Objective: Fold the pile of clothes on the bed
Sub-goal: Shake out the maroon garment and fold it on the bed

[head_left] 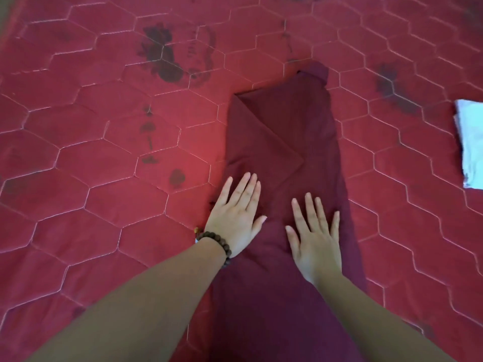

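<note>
A dark maroon garment (285, 131) lies in a long narrow strip on the red quilted bed (104, 194), its sides folded inward so that a diagonal edge crosses its middle. My left hand (236, 216), with a brown bead bracelet at the wrist, lies flat with straight fingers on the garment's left edge. My right hand (315, 237) presses flat on the garment's right half, fingers spread. Neither hand grips the cloth.
A white folded cloth (470, 142) lies at the right edge of the bed, partly cut off by the frame. The quilt has hexagon stitching and several dark printed marks (162, 56) at the far side.
</note>
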